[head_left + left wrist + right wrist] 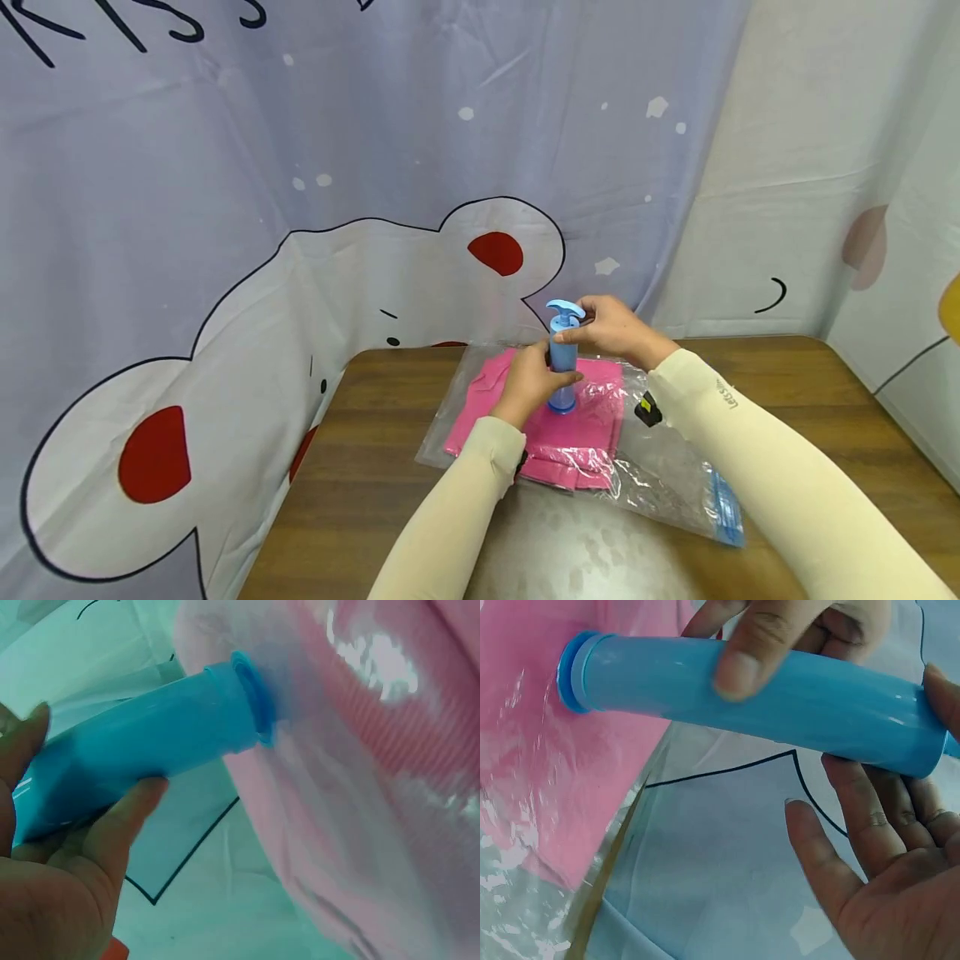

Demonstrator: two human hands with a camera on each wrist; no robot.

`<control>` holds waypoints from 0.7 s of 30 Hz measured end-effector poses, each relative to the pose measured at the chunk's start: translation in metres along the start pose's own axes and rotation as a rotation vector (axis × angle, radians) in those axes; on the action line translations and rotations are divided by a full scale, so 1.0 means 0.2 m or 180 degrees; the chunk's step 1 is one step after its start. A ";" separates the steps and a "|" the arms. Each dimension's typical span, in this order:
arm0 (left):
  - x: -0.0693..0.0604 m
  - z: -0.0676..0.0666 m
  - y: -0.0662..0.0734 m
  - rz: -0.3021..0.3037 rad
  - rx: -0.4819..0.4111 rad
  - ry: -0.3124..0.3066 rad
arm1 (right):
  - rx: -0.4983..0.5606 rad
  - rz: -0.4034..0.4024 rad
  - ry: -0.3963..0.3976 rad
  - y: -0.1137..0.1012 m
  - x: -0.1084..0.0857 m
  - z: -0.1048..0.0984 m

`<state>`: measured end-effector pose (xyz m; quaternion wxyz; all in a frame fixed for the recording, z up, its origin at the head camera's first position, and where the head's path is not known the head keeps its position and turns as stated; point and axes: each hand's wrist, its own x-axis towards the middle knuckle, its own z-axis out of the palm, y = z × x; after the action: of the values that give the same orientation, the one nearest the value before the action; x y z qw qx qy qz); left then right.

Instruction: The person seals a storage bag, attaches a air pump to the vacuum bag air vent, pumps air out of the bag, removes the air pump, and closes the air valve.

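A blue hand pump (564, 354) stands upright on a clear plastic bag (667, 483), its round base against the film. Folded pink cloth (577, 446) lies inside the bag, beneath the pump. My left hand (527, 383) grips the barrel around its middle; in the right wrist view its thumb (739, 671) lies along the barrel. Higher up, my right hand (611, 329) holds the barrel's top end, just under the curved handle (565, 307). The handle sits a short way above the barrel. The valve, if any, under the pump's base is hidden.
The bag lies on a brown wooden table (360, 467), near its back edge. Its blue zip strip (726, 508) is at the right. Behind hangs a printed curtain (390, 167), close to the table edge.
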<state>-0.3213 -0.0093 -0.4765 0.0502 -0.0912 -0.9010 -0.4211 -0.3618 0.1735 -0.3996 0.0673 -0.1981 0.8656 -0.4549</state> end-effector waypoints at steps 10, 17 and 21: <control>0.00 -0.18 -0.37 -0.0381 0.1341 -0.1163 | -0.0107 0.0018 0.0138 0.01 -0.02 -0.03; -0.10 -0.16 -0.42 -0.0623 0.1535 -0.1064 | 0.0024 0.0104 0.0023 0.00 -0.02 -0.02; -0.11 -0.11 -0.44 -0.0692 0.1761 -0.0923 | 0.0081 0.0100 0.0037 0.01 -0.02 0.01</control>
<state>-0.3187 -0.0840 -0.5331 -0.1010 -0.0365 -0.9834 -0.1460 -0.3582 0.1746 -0.4021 0.0720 -0.1809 0.8632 -0.4659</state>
